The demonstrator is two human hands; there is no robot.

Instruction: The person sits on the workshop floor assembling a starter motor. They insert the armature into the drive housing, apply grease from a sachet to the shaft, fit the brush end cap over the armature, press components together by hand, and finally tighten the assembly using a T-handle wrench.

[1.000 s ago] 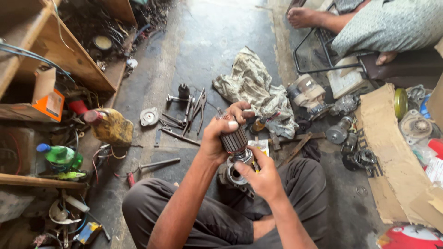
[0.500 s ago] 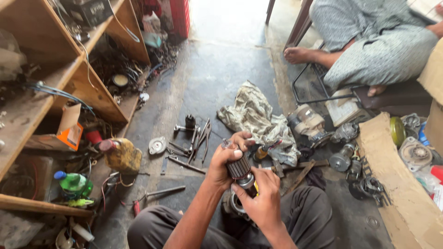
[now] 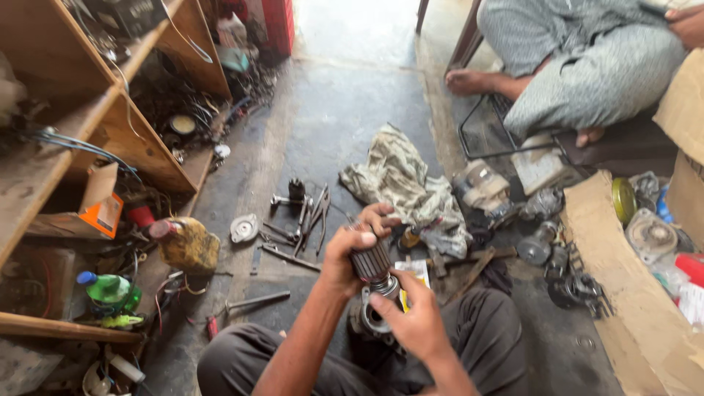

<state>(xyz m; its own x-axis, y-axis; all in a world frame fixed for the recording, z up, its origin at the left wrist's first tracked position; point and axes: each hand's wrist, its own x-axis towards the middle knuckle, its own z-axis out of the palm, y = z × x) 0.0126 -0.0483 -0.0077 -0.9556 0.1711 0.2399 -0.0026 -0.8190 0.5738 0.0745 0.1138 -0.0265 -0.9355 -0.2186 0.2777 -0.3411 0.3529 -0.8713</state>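
Observation:
My left hand [image 3: 350, 249] grips a dark ribbed motor armature [image 3: 370, 260] upright in front of my lap. My right hand [image 3: 411, 315] holds the metal end housing [image 3: 374, 312] at the armature's lower end, fingers on its ring. Both hands meet over my crossed legs in dark trousers. Just beyond them on the floor lie a small yellow and white card [image 3: 415, 273] and a crumpled camouflage rag [image 3: 407, 187].
Spanners and pliers [image 3: 297, 224] and a round metal cap [image 3: 243, 228] lie on the concrete floor. Wooden shelves [image 3: 110, 125] with clutter stand left, with a yellow jug [image 3: 187, 246] and green bottle [image 3: 110, 290]. Motor parts [image 3: 543, 242] and cardboard [image 3: 623, 293] right. A seated person [image 3: 579, 66] far right.
The view has tilted up, showing more of the shelves and the seated person. My hands stay on the armature and housing, now lower in view.

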